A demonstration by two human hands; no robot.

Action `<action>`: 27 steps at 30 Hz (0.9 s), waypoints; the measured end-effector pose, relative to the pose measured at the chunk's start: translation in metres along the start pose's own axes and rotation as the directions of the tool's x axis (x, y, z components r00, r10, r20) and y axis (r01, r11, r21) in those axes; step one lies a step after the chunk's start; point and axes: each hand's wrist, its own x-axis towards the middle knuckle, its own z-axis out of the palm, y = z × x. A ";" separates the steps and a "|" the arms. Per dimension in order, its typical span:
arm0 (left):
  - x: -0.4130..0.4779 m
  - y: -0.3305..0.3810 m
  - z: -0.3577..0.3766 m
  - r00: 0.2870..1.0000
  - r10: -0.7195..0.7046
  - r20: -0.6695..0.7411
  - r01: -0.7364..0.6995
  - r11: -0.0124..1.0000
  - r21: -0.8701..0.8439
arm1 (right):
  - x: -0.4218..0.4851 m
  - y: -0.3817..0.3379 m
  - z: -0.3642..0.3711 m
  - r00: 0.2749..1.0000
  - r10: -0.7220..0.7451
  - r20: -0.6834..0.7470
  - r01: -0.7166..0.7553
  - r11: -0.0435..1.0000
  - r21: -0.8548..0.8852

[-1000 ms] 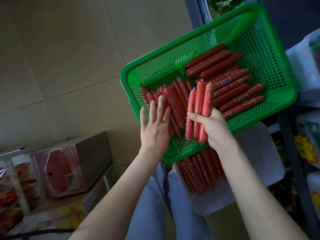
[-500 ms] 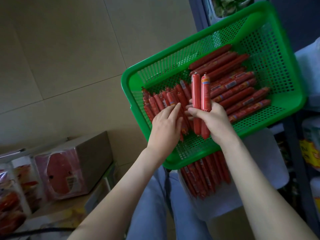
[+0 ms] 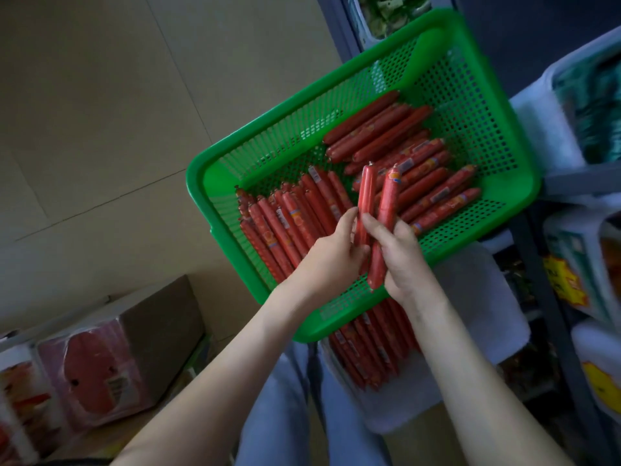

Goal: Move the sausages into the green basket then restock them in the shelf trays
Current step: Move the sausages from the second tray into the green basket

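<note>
Two sausages [image 3: 388, 203] gripped between left hand [image 3: 332, 253], right hand [image 3: 401, 260].

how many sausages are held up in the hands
2. First sausage sits between left hand and right hand; second sausage lies in the right hand alone. Another may be hidden.

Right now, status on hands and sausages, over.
Left hand and right hand hold two sausages above basket. Basket part full; more on tray beneath. Nothing blocking.

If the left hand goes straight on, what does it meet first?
The left held sausage in the right hand; the left hand seems to touch it, though depth is unclear.
</note>
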 end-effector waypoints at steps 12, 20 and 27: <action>0.120 0.009 -0.001 0.839 0.520 -0.160 -0.296 0.682 0.669 | 0.056 -0.024 -0.056 0.872 -0.366 -0.325 -0.044 0.603 -0.796; 0.115 0.004 0.021 0.949 0.305 0.076 -0.241 0.552 0.798 | 0.042 -0.022 -0.057 0.900 -0.404 -0.160 -0.061 0.247 -0.967; 0.016 -0.024 0.088 0.850 0.524 -0.058 -0.303 0.576 0.760 | -0.027 0.044 -0.118 0.524 -0.852 -0.012 0.164 0.114 -0.980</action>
